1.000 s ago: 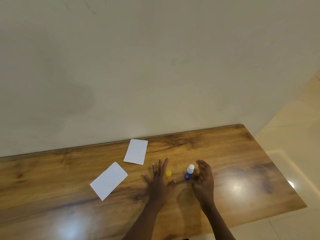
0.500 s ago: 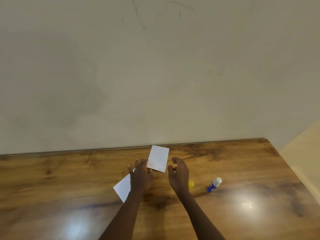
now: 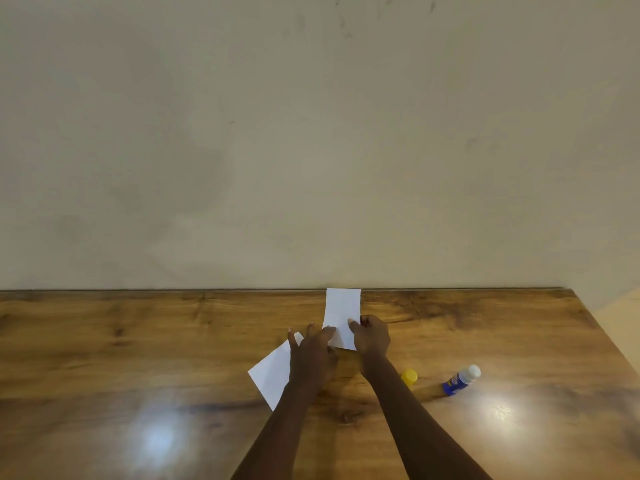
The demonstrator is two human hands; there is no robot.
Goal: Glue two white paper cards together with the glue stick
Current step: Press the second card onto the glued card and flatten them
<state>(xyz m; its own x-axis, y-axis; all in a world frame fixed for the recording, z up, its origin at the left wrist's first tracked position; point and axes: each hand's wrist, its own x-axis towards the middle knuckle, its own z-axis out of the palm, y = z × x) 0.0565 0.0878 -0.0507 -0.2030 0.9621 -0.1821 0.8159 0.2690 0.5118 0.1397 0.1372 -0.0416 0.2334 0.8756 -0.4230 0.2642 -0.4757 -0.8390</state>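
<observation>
White rectangular card (image 3: 341, 313): right hand (image 3: 372, 337) grip pinches it; left hand (image 3: 311, 358) flat, touching.

The far card (image 3: 343, 313) and the near card (image 3: 272, 375) are both plain white. The glue stick (image 3: 460, 380) has a blue body and a white top. The cap (image 3: 409, 376) is yellow. The table (image 3: 138, 341) is brown wood with darker grain streaks, and the wall (image 3: 311, 133) is pale beige with faint grey smudges.

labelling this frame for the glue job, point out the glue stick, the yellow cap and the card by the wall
glue stick (image 3: 456, 382): head view, on its blue body
yellow cap (image 3: 409, 376): head view, on its side
card by the wall (image 3: 342, 306): head view, on its bare upper half
</observation>
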